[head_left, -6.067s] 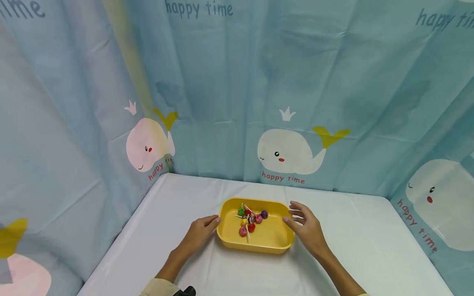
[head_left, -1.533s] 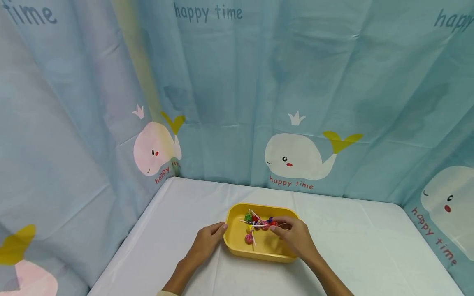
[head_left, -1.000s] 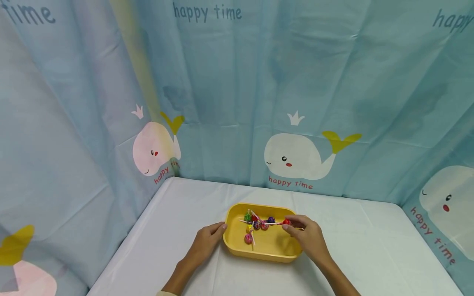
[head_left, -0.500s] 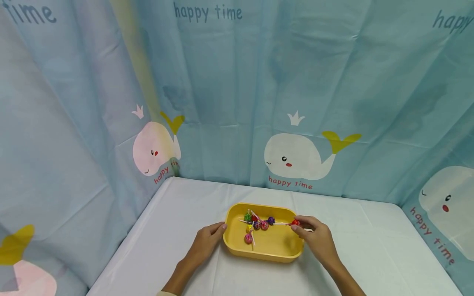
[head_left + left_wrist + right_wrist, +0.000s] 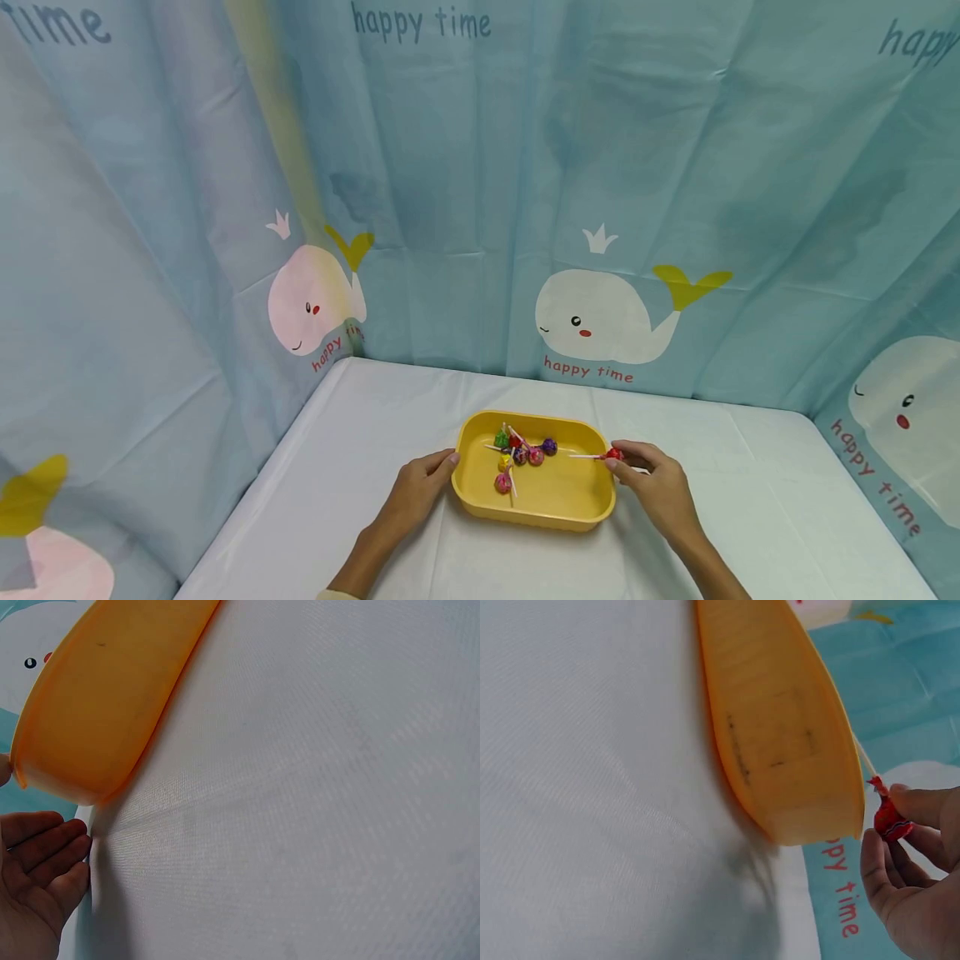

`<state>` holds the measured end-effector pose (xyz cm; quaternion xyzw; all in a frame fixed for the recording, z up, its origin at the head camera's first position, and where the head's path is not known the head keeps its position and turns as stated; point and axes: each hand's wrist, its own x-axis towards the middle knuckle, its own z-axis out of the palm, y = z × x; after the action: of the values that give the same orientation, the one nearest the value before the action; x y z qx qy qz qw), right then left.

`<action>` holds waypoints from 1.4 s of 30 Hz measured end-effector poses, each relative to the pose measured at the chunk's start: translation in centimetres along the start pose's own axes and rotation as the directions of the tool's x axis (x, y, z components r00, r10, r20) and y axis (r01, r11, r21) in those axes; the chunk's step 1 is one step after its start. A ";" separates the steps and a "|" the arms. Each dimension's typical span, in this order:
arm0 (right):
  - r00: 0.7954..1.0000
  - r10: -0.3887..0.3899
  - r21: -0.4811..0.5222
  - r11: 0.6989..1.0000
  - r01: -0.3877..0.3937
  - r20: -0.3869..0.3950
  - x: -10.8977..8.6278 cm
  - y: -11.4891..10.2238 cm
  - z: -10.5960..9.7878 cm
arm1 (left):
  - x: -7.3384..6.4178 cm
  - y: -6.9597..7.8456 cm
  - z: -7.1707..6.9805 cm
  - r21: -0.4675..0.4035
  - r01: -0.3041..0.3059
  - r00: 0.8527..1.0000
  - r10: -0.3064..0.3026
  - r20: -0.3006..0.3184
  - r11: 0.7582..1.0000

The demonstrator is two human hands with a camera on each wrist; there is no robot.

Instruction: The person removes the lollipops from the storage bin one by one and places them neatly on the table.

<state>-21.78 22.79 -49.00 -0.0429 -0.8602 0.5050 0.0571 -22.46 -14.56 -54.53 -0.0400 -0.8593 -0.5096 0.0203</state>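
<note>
In the head view my right hand point(image 5: 660, 487) pinches a red-wrapped lollipop point(image 5: 614, 455) by its candy end, at the right rim of a yellow tray point(image 5: 525, 518). The stick points left over the tray. The right wrist view shows thumb and fingers around the red wrapper point(image 5: 890, 817), just beyond the tray's end. My left hand point(image 5: 414, 492) rests at the tray's left end, thumb on the rim. Its other fingers lie loosely outside the wall, as the left wrist view shows. Several lollipops point(image 5: 536, 456) with green, red, yellow, purple and pink wrappers lie in the tray's left half.
A white cloth point(image 5: 720, 500) covers the table under the tray. Behind and beside it hang light blue curtains point(image 5: 450, 317) printed with whales.
My right hand has reached into the tray, picked up a red lollipop and drawn it right, away from the others to the right rim. The left hand stays at the tray's left end.
</note>
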 end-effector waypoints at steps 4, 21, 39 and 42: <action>1.000 0.011 -0.003 1.000 -0.011 0.002 -0.1 0.4 -0.3 | 0.0 0.0 0.0 -0.003 0.004 1.000 -0.004 0.003 1.000; 0.998 0.066 0.008 0.998 -0.066 -0.018 -0.4 2.3 -2.5 | -0.1 0.1 -0.1 -0.011 -0.002 1.000 0.002 0.012 1.000; 0.991 0.130 -0.052 0.990 -0.131 -0.028 -0.3 4.1 -4.9 | -0.1 0.2 -0.2 0.000 0.010 1.000 -0.010 0.021 1.000; 0.989 0.143 -0.062 0.988 -0.144 -0.020 -0.3 4.4 -5.3 | -0.1 0.1 -0.2 0.002 0.005 1.000 -0.005 0.016 1.000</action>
<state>-20.66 29.43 -50.34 -0.1106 -0.8699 0.4799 0.0260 -22.39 -14.67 -54.37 -0.0419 -0.8600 -0.5084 0.0123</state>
